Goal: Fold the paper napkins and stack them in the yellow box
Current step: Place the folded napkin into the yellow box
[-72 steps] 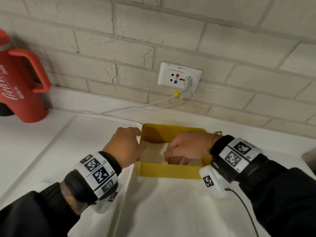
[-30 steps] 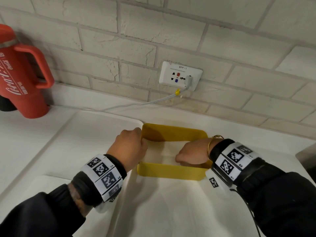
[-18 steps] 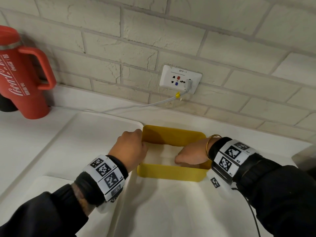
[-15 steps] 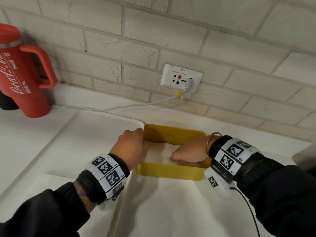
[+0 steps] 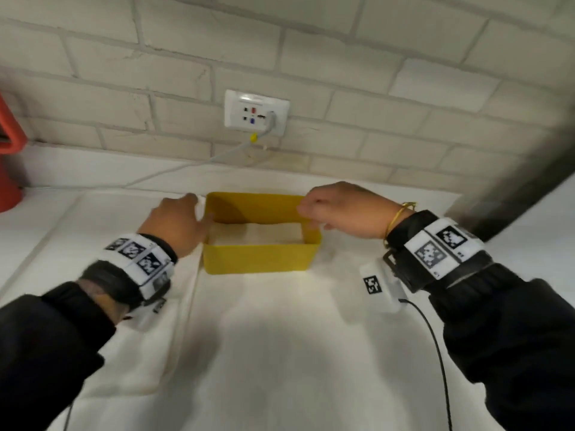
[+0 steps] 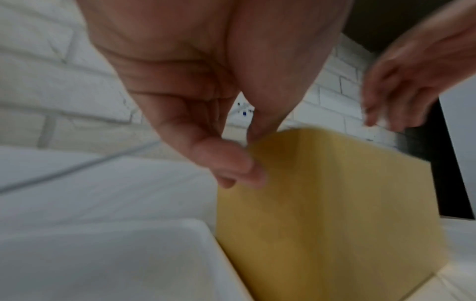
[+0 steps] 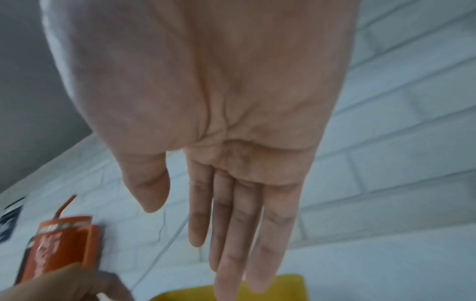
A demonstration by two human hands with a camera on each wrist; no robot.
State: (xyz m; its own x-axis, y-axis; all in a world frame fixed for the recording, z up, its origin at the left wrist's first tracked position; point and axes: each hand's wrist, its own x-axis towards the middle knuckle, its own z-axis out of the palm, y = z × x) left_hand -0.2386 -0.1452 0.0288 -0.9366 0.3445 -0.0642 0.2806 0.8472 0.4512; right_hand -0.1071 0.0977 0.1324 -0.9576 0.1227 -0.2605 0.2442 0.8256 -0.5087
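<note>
The yellow box (image 5: 261, 259) stands on the white counter near the wall, with folded white napkins (image 5: 258, 236) lying flat inside. My left hand (image 5: 186, 213) is at the box's left wall near the rear corner. The blurred left wrist view shows this left hand (image 6: 247, 154) with its thumb at the rim of the box (image 6: 335, 203) and curled fingers outside. My right hand (image 5: 311, 209) hovers over the box's right rear corner and holds nothing. From the right wrist, the right hand (image 7: 231, 234) has straight fingers above the box (image 7: 291, 285).
A red tumbler (image 5: 6, 169) stands at the far left by the brick wall. A white cable (image 5: 199, 163) runs from the wall socket (image 5: 256, 113) along the counter. A white tray (image 5: 93, 219) lies left of the box. A dark object (image 5: 513, 194) is at the right.
My right hand has come up out of the box and now hovers at its right rear corner with straight fingers. The left hand stays at the left wall.
</note>
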